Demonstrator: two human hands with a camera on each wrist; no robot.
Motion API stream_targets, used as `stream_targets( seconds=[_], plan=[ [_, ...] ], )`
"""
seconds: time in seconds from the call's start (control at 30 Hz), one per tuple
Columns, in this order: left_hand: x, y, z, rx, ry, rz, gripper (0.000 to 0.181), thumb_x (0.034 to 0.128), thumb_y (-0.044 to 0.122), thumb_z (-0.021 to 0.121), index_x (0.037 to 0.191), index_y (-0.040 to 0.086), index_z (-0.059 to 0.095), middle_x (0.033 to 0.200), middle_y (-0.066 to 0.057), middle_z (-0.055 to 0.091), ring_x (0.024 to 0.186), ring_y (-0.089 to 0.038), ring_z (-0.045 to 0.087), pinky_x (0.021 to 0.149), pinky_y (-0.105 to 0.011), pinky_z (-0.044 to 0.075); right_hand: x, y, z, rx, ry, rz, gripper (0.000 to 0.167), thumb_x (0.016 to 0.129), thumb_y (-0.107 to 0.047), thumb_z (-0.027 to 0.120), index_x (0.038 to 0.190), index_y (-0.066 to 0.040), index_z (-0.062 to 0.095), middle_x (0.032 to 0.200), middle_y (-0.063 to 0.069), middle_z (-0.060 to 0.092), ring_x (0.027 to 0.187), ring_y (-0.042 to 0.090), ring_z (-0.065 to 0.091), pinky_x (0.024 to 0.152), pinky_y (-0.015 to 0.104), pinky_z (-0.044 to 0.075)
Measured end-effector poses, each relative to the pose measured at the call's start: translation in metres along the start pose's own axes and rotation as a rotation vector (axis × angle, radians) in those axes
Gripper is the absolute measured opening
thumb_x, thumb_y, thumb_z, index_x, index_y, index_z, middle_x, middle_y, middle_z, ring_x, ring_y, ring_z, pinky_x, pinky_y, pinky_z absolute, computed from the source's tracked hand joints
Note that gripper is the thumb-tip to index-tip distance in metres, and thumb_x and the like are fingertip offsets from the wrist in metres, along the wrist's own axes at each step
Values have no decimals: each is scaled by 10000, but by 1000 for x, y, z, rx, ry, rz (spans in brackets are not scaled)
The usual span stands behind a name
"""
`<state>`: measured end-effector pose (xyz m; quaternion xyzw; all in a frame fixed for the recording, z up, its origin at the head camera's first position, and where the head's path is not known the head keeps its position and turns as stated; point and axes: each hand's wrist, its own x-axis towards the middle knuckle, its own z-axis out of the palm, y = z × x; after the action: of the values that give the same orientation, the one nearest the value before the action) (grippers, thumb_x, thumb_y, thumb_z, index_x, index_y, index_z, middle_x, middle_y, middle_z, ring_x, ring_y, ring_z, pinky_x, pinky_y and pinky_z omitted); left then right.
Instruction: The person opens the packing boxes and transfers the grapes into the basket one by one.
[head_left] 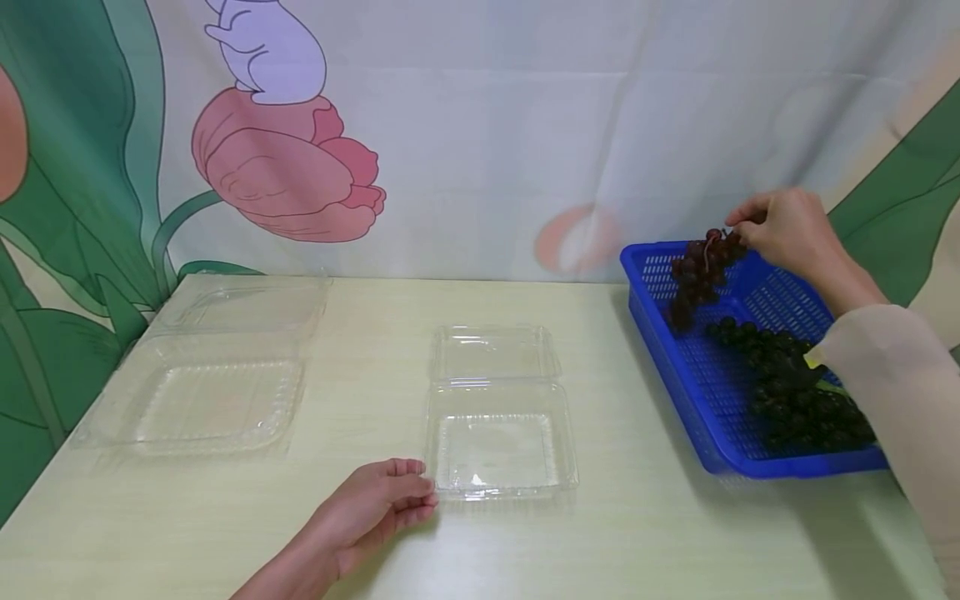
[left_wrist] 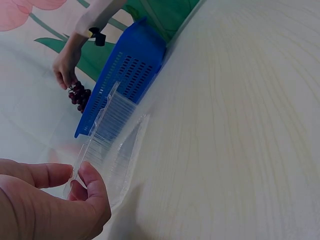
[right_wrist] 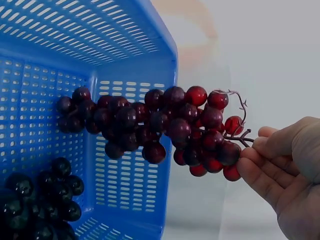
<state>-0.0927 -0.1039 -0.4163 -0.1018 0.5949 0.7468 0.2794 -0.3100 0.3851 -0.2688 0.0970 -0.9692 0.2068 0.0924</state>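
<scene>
My right hand [head_left: 795,237] pinches the stem of a bunch of red grapes [head_left: 701,275] over the far part of a blue plastic basket [head_left: 675,392]. In the right wrist view the red grapes [right_wrist: 165,122] hang from thumb and fingers, partly past the basket's rim. Dark grapes [head_left: 795,387] lie inside the basket. My left hand [head_left: 375,508] is at the near left corner of a small clear clamshell box [head_left: 495,400], which lies opened flat. Seen from the left wrist, the thumb and fingers of that hand [left_wrist: 60,200] pinch the box's edge [left_wrist: 107,132].
A larger clear clamshell box [head_left: 217,367] lies opened at the left of the pale table [head_left: 600,542]. Behind the table hangs a printed cloth [head_left: 465,150] with flowers and leaves. The basket takes up the table's right side.
</scene>
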Motion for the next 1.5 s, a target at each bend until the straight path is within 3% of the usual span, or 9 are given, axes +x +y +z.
stream_targets(
  seconds=[0.13, 0.2, 0.4, 0.57, 0.97, 1.5],
  plan=[
    [0, 0, 0, -3, 3, 0, 297, 976, -21, 608, 1210, -123, 457, 966, -128, 606, 909, -198, 629, 843, -260, 570, -3, 2, -1, -15, -11, -30, 232, 1035, -62, 564, 1133, 59, 735, 1036, 303, 704, 409, 161, 317, 387, 298, 271],
    [0, 0, 0, -3, 8, -3, 303, 975, -22, 609, 1215, -123, 456, 967, -129, 606, 906, -197, 629, 843, -261, 571, -3, 3, -2, -18, -23, -28, 232, 1037, -68, 567, 1139, 56, 734, 1105, 317, 692, 427, 173, 357, 402, 303, 287],
    [0, 0, 1, -4, 7, -10, 315, 976, -22, 610, 1227, -124, 450, 968, -129, 605, 907, -199, 631, 844, -263, 571, -3, 6, -5, -15, -79, -28, 224, 1041, -66, 568, 1139, 51, 733, 1057, 271, 718, 622, 178, 580, 477, 315, 365],
    [0, 0, 1, -12, 0, -14, 336, 978, -22, 609, 1246, -130, 437, 969, -131, 605, 912, -204, 635, 845, -264, 573, -5, 11, -8, 17, -148, -19, 173, 1045, -40, 568, 1115, 40, 705, 1032, 207, 706, 802, 177, 633, 611, 288, 469],
    [0, 1, 2, -5, 1, -15, 337, 980, -22, 601, 1249, -132, 432, 976, -137, 601, 913, -204, 631, 843, -261, 571, -24, 20, -15, 34, -335, 7, 70, 1048, -18, 572, 1063, -5, 639, 1010, 111, 694, 857, 220, 633, 684, 290, 516],
    [1, 1, 2, 6, -2, -21, 330, 987, -16, 603, 1248, -128, 437, 990, -135, 592, 926, -214, 624, 851, -263, 571, -58, 21, -5, 27, -352, -9, 130, 1025, 29, 576, 975, -51, 665, 910, 66, 673, 802, 250, 615, 678, 322, 504]
  ],
)
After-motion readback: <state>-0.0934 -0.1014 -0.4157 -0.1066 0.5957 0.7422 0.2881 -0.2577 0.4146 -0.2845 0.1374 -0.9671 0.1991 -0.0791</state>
